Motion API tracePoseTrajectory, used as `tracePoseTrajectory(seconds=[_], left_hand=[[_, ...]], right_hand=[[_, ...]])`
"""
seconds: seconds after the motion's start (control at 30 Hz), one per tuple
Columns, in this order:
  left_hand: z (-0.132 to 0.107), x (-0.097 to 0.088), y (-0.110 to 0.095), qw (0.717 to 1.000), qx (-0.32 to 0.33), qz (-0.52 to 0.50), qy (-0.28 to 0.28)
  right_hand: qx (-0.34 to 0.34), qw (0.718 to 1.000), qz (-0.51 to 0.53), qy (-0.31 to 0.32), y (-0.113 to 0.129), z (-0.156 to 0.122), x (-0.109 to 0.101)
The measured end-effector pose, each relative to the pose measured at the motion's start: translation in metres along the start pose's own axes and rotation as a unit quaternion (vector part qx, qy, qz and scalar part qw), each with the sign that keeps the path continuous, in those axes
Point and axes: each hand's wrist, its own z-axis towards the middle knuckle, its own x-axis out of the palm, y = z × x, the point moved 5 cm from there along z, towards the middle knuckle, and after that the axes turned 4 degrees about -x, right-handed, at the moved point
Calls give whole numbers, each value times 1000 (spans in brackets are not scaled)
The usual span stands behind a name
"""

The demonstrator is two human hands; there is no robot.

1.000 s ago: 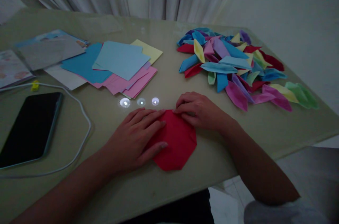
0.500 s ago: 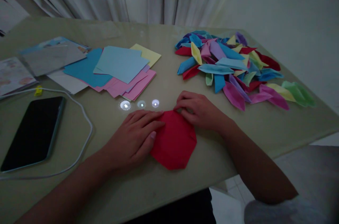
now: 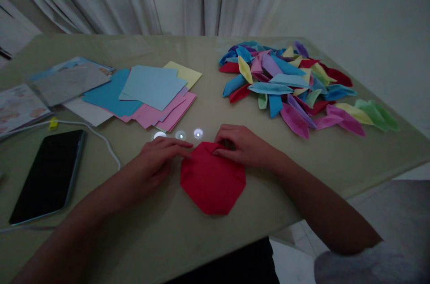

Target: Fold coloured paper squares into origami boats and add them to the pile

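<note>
A folded red paper (image 3: 213, 185), roughly eight-sided, lies flat on the table near its front edge. My right hand (image 3: 242, 144) pinches the paper's upper right edge, thumb on top and fingers curled behind. At the upper left edge, the outstretched fingers of my left hand (image 3: 159, 158) rest lightly on the paper; its thumb is mostly hidden under the palm. Small creases show along the paper's left and upper sides.
A heap of folded coloured paper pieces (image 3: 285, 78) covers the back right. Loose coloured sheets (image 3: 151, 84) lie at the back left, beside printed packets (image 3: 72, 80). A black phone (image 3: 49, 176) and a white cable (image 3: 104, 140) are at the left on the table (image 3: 144, 234).
My left hand has drawn back leftward, uncovering more of the red paper. The paper has turned and shifted slightly left, and my right thumb now presses over its top edge.
</note>
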Motion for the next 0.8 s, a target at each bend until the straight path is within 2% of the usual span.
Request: tracePoseTrajectory(seconds=[0.1, 0.2, 0.37, 0.47, 0.63, 0.7, 0.8], left_hand=[[1, -1, -2, 999, -3, 18, 26], [3, 0, -7, 1000, -16, 2, 18], [9, 3, -18, 995, -41, -69, -55], [10, 7, -25, 990, -42, -103, -81], [9, 7, -27, 980, -96, -130, -114], [7, 4, -26, 970, -122, -139, -155], [2, 0, -20, 947, -168, -160, -223]], right_hand=[[0, 1000, 9, -18, -3, 0, -2], [9, 999, 28, -31, -4, 1, -5], [28, 989, 136, -54, -2, 1, -8], [13, 975, 216, -52, 5, 1, -8], [19, 952, 302, -47, 8, 0, -6], [42, 940, 333, -70, 4, -1, -7], [63, 919, 360, -145, -5, -3, -12]])
